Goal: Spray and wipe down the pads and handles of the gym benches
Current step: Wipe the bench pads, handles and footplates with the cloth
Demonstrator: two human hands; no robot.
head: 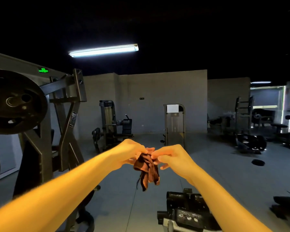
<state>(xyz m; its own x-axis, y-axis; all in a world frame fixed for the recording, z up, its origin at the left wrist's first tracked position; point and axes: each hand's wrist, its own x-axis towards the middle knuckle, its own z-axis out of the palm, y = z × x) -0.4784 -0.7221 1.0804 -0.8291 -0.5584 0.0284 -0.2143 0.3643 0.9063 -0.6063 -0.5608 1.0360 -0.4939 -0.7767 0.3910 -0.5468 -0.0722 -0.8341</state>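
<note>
Rag below left hand, right hand.

Held both bare arms stretched forward above the grey floor. Pinched the top of a crumpled brown cloth between the fingertips of the left hand and the right hand, with the hands almost touching and the cloth hanging loose beneath them. Had a plate-loaded machine close at the left, a black weight plate on its arm. Faced a weight-stack machine by the far wall, under a lit tube lamp. Saw a black padded machine at the floor's near edge and a dark disc flat on the floor, well to the right.
</note>
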